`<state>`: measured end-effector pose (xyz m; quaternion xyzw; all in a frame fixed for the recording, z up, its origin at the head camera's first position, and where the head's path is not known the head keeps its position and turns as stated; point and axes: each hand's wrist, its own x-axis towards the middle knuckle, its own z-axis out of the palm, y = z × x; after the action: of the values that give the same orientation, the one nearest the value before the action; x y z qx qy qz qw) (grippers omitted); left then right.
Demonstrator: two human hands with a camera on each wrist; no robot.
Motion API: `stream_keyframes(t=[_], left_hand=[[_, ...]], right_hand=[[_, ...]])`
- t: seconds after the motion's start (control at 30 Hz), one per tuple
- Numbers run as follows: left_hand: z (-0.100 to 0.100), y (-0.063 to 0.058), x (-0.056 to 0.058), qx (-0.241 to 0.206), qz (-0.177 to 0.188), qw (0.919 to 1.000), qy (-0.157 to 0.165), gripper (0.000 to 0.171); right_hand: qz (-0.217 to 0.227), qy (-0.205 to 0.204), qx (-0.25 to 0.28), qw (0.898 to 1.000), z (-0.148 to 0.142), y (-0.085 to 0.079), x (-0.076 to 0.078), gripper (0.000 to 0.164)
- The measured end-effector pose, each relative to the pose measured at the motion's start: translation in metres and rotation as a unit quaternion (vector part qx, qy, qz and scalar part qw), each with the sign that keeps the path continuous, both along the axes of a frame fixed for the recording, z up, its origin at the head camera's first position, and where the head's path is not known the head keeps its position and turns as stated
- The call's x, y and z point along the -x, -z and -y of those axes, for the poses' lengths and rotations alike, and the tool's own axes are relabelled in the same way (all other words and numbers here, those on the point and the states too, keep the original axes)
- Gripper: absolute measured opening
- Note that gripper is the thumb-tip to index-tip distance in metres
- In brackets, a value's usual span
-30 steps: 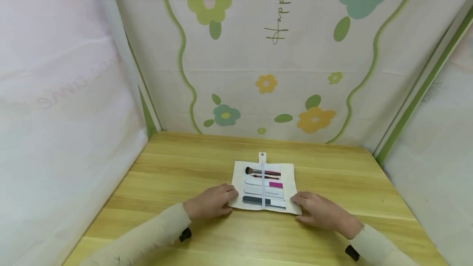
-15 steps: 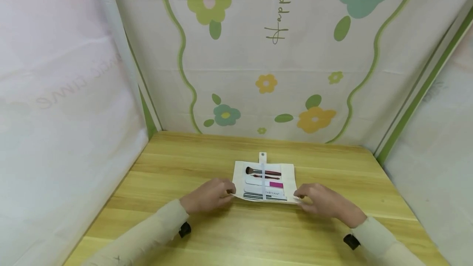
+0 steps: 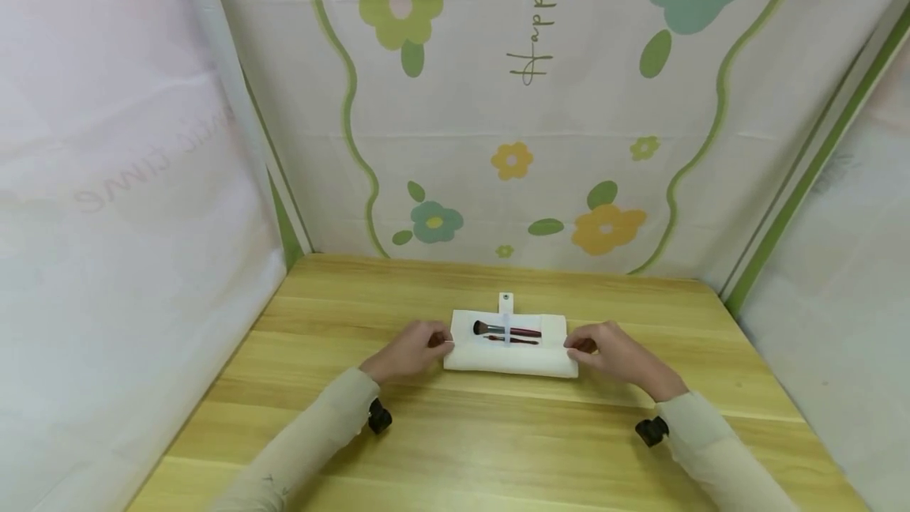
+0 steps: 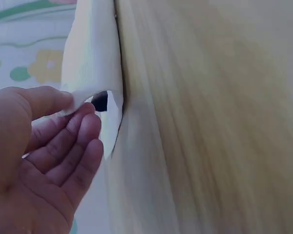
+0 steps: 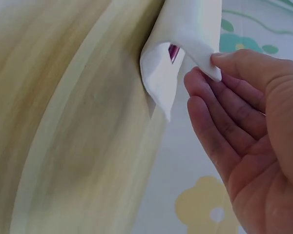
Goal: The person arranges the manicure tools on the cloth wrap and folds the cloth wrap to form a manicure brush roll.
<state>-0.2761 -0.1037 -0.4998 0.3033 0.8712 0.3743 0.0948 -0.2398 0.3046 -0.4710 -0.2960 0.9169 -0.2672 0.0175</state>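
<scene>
A white fabric tool roll (image 3: pixel 508 362) lies on the table, its near part folded up and over toward the back. Its left edge is pinched by my left hand (image 3: pixel 412 350), thumb on top of the flap in the left wrist view. At the other end my right hand (image 3: pixel 614 355) pinches the flap's corner the same way. Still uncovered are a makeup brush (image 3: pixel 522 332) and a thin red tool (image 3: pixel 519 341) under a clear band. The fold hides the nail files, though a dark end (image 4: pixel 100 101) and a magenta piece (image 5: pixel 174 52) show inside the curl.
A snap tab (image 3: pixel 505 301) sticks out from the roll's back edge. The wooden table (image 3: pixel 455 449) is enclosed at the back and sides by flower-printed cloth (image 3: pixel 455 117).
Both hands have lifted the roll's near edge and carried it away from me, folding it over the nail files. The brush and thin tool have stayed in place.
</scene>
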Motion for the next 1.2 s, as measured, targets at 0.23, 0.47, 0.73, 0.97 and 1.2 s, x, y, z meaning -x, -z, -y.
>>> stream_keyframes(t=[0.23,0.47,0.73,0.97,1.2], left_hand=[[-0.008,0.006,0.011,0.034,-0.026,0.999,-0.014,0.013],[-0.02,-0.006,0.004,0.074,-0.178,0.9813,0.003,0.023],[-0.04,-0.011,-0.008,0.168,-0.331,0.9193,0.131,0.026],[-0.045,-0.002,-0.009,0.21,-0.32,0.9142,0.134,0.026],[-0.045,-0.002,-0.007,0.197,-0.267,0.9348,0.127,0.027]], right_hand=[[0.054,0.031,0.019,0.998,-0.005,0.016,0.017,0.009],[0.126,0.048,0.05,0.99,-0.006,0.022,0.029,0.011],[0.188,0.057,0.063,0.979,-0.01,0.019,0.039,0.013],[0.136,0.074,0.014,0.988,-0.004,0.005,0.037,0.01],[-0.053,-0.018,-0.082,0.995,0.015,-0.015,0.009,0.025]])
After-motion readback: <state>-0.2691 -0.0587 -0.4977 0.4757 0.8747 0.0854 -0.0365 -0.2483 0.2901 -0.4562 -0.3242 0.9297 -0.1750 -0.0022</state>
